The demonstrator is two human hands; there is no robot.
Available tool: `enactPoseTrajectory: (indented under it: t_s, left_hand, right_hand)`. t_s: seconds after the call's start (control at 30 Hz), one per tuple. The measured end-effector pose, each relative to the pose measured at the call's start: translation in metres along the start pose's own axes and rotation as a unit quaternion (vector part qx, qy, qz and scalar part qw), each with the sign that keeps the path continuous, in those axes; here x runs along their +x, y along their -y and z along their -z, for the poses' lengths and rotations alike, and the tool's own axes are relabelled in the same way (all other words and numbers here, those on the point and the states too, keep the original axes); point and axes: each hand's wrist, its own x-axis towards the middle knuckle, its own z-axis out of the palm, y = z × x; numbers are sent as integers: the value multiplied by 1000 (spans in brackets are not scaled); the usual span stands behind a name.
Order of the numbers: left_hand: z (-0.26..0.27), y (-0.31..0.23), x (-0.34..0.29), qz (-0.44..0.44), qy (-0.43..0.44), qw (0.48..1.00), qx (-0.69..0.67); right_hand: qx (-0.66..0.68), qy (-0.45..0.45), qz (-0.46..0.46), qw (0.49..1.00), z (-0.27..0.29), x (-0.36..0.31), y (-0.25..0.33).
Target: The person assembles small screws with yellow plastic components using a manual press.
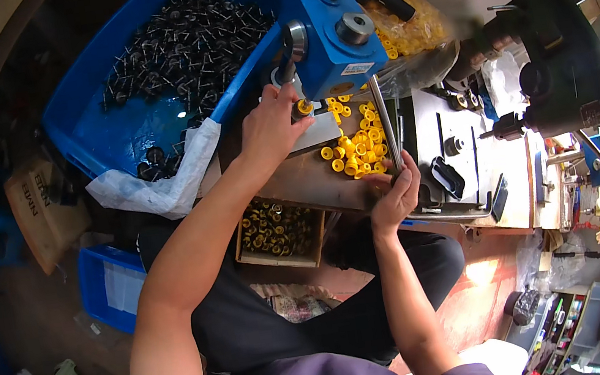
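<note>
My left hand (270, 126) reaches under the blue arbor press (336, 36), its fingers closed around a small part with a yellow cap (303, 108). This part stands on the press base, beneath the ram; its lower end is hidden by my fingers. On the right, my right hand (396, 197) is wrapped around the lower end of the press's steel lever (385, 118), which hangs down steeply. Between the two hands lies a pile of loose yellow plastic caps (360, 150) on the bench (299, 180).
A blue tub (90, 136) with black stemmed parts stands left of the press. Below the bench edge is a wooden box (280, 261) of yellow-and-black pieces. A dark drill press (559, 66) rises at right. Behind sits a bag of yellow caps (414, 18).
</note>
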Motion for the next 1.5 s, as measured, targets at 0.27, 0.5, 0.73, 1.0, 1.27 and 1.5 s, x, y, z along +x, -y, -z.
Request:
enactPoseTrajectory:
  t_s: [0.27, 0.5, 0.73, 1.0, 1.27, 1.5]
  left_hand:
    - [-4, 0, -4, 22, 2, 999, 30]
    - [0, -9, 4, -25, -75, 997, -7]
    - [3, 21, 7, 76, -36, 995, -46]
    - [46, 22, -17, 317, 218, 564, -731]
    - [175, 67, -15, -16, 70, 993, 97]
    - [173, 142, -16, 139, 296, 880, 345]
  right_hand:
    - [-23, 21, -22, 999, 14, 3, 43]
    - [162, 68, 189, 966, -12, 156, 232]
    - [-3, 173, 20, 985, -38, 154, 112]
    - [-566, 304, 81, 762, -50, 134, -16]
    - [-558, 330, 72, 758, -58, 136, -24]
    - [-339, 267, 67, 900, -65, 137, -5]
